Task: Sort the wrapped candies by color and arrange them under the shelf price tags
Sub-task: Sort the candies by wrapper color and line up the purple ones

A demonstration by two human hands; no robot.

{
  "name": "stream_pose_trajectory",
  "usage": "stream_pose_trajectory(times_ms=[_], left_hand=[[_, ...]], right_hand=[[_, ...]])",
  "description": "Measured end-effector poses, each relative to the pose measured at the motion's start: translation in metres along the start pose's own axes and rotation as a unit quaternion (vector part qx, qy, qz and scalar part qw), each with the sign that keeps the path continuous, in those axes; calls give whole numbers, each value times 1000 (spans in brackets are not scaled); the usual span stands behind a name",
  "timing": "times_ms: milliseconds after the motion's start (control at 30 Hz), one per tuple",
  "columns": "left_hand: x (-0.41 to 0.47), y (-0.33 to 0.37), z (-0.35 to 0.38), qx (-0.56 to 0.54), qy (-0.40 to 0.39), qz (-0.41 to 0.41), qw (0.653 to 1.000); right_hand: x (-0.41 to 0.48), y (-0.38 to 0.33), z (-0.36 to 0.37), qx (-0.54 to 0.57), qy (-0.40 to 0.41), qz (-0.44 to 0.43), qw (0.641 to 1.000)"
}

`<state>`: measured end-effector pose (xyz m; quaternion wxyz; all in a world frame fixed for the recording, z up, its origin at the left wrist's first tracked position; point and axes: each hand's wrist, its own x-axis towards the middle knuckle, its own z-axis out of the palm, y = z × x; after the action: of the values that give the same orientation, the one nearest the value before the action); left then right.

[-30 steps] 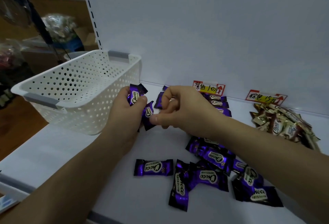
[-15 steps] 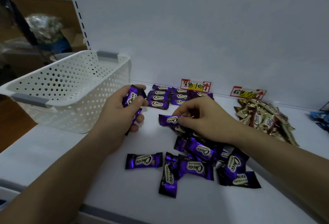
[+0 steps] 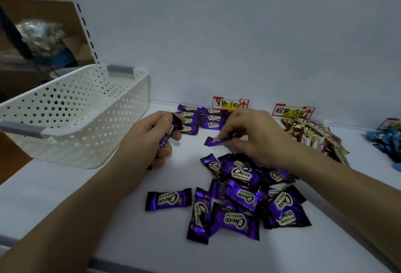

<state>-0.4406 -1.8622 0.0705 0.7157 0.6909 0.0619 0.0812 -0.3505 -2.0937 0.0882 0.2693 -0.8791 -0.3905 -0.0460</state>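
head view: left hand (image 3: 152, 140) grips purple candies (image 3: 168, 132) in curled fingers; right hand (image 3: 249, 134) pinches one purple candy (image 3: 213, 141) on the shelf (image 3: 86, 196), just near of the rows (image 3: 211, 118) under the purple price tag (image 3: 230, 103). a loose purple pile (image 3: 238, 192) lies nearer.

Left candy (image 3: 168, 133): the one I grip, purple with black ends.
Right candy (image 3: 214, 141): the one I pinch, purple.
Near pile (image 3: 240, 196): purple wrappers, black ends, white ovals with dark "Choco" lettering.
Far rows (image 3: 199, 118): the same purple print.
Left price tag (image 3: 230, 103): white and yellow, red edge and arrow, black handwriting.
Right price tag (image 3: 293, 111): same colours.
Right heap (image 3: 314, 140): brown, gold, cream.
Far-right candies (image 3: 388, 142): blue.
Basket (image 3: 71, 120): white, dotted with round holes, grey handles.
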Motion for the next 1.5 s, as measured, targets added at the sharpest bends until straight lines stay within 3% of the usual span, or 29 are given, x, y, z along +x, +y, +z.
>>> stream_pose_trajectory(times_ms=[133,300,433,667,800,900,1000,1100,1500], left_hand=[[1,-1,0,9,-4,1,1000],[3,-2,1,5,0,-3,1000],[4,-3,0,-11,8,1,1000],[5,-3,-1,-25,43,5,999],[6,-3,-2,-32,57,-8,998],[5,-2,-1,-24,47,-8,999],[4,-1,-1,-20,39,-7,999],[2,0,-1,-13,41,-7,999],[4,1,1,-19,67,-27,997]], right_hand=[[-2,6,0,-29,-28,13,999],[0,10,-9,0,50,36,998],[12,2,-1,-37,-74,31,996],[38,-8,-4,-56,-202,82,974],[39,-6,-12,47,-114,126,984],[31,-5,-11,134,-65,176,973],[23,-3,1,9,-66,145,987],[14,-4,6,-78,-1,93,993],[20,-2,20,-76,16,81,994]])
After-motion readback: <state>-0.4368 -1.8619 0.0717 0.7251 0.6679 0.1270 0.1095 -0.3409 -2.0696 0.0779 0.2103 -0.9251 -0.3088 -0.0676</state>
